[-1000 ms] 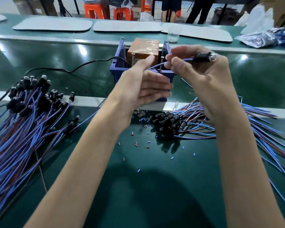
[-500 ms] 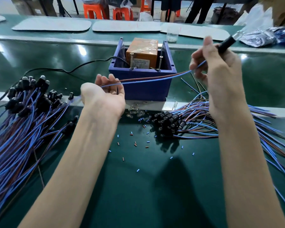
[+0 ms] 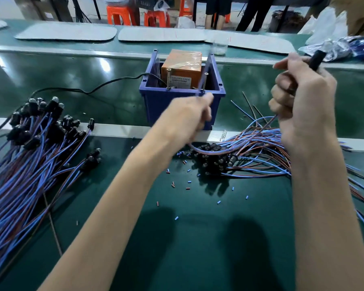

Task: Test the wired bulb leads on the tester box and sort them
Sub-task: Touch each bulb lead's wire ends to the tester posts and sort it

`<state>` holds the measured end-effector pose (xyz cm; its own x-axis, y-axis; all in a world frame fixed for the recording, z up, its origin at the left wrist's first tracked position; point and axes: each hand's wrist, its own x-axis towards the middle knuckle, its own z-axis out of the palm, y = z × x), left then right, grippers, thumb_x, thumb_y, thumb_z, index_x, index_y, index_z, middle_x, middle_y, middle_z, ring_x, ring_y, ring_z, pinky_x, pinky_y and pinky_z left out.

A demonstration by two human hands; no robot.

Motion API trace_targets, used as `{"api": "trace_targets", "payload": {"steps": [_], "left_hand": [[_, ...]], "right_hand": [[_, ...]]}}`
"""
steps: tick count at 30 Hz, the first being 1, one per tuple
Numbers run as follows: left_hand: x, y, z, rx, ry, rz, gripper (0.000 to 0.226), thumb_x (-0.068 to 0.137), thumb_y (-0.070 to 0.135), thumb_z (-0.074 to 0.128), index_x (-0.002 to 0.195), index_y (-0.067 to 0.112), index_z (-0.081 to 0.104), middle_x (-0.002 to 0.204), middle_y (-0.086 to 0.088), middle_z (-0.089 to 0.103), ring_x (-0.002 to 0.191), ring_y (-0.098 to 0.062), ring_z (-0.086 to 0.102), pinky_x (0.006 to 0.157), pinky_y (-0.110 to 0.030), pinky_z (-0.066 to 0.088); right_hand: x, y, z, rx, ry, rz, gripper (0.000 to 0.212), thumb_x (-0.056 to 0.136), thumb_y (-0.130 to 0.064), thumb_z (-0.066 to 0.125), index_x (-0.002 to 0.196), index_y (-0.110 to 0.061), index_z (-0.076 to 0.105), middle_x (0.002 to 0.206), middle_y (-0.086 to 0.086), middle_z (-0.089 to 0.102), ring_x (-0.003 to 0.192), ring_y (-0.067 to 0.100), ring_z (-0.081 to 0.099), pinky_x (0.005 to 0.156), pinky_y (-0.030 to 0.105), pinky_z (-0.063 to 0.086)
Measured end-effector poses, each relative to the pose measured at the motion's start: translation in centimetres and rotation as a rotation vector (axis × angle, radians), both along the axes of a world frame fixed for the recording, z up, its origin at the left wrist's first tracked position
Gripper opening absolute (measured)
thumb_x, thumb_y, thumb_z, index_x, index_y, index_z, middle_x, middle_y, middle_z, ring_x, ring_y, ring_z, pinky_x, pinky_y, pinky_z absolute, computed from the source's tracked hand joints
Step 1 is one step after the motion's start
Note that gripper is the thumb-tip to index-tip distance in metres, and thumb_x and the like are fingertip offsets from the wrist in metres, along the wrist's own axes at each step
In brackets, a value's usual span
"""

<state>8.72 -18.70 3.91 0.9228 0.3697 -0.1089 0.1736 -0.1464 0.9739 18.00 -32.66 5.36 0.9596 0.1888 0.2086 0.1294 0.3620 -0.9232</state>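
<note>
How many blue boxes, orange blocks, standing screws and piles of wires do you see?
Blue box: 1
Orange block: 1
Standing screws: 2
Wire piles: 2
Total: 6

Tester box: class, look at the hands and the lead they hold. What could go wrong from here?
1. The held lead sags from the left hand onto the right-hand pile of leads; pulling may drag others along.
2. The left hand pinches the wire ends beside the upright screws of the tester box; the ends may miss, or fingers may touch metal.
</note>
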Motion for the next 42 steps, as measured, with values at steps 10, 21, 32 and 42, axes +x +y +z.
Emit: {"api": "trace_targets", "payload": {"steps": [10, 21, 32, 42], "left_hand": [[-0.2, -0.5, -1.1, 0.301, 0.117, -0.17, 0.054, 0.099, 0.044, 0.038, 0.052, 0.021, 0.026, 0.043, 0.011, 0.025, 0.042, -0.013, 0.022, 0.051, -0.034, 0.02], [-0.3, 0.5, -1.2, 0.331, 0.108, -0.185, 0.046, 0.097, 0.044, 0.044, 0.059, 0.021, 0.032, 0.048, 0.011, 0.031, 0.051, -0.016, 0.029, 0.055, -0.033, 0.022], [-0.3, 0.4, -1.1, 0.24, -0.261, -0.122, 0.029, 0.099, 0.03, 0.048, 0.073, 0.02, 0.053, 0.043, 0.014, 0.037, 0.045, -0.004, 0.029, 0.045, -0.016, 0.025], [-0.5, 0.8, -0.9, 0.246, -0.265, -0.058, 0.03, 0.098, 0.03, 0.051, 0.07, 0.022, 0.057, 0.044, 0.012, 0.029, 0.045, -0.008, 0.023, 0.043, -0.021, 0.02]], "right_hand": [[-0.3, -0.1, -0.6, -0.195, -0.111, 0.286, 0.021, 0.087, -0.033, 0.067, 0.082, -0.013, 0.074, 0.054, -0.008, 0.032, 0.043, 0.004, 0.022, 0.035, 0.014, 0.02], [-0.6, 0.3, -0.7, -0.325, -0.161, 0.293, 0.015, 0.083, -0.014, 0.071, 0.069, -0.016, 0.071, 0.052, -0.007, 0.057, 0.04, 0.005, 0.025, 0.035, 0.014, 0.019], [-1.2, 0.9, -0.7, -0.383, -0.22, 0.39, 0.011, 0.068, -0.028, 0.073, 0.066, -0.017, 0.072, 0.051, -0.007, 0.06, 0.04, 0.005, 0.028, 0.038, 0.014, 0.019], [-1.2, 0.6, -0.5, -0.432, -0.183, 0.326, 0.009, 0.083, -0.011, 0.071, 0.075, -0.014, 0.068, 0.056, -0.003, 0.063, 0.041, 0.006, 0.028, 0.037, 0.015, 0.022]]}}
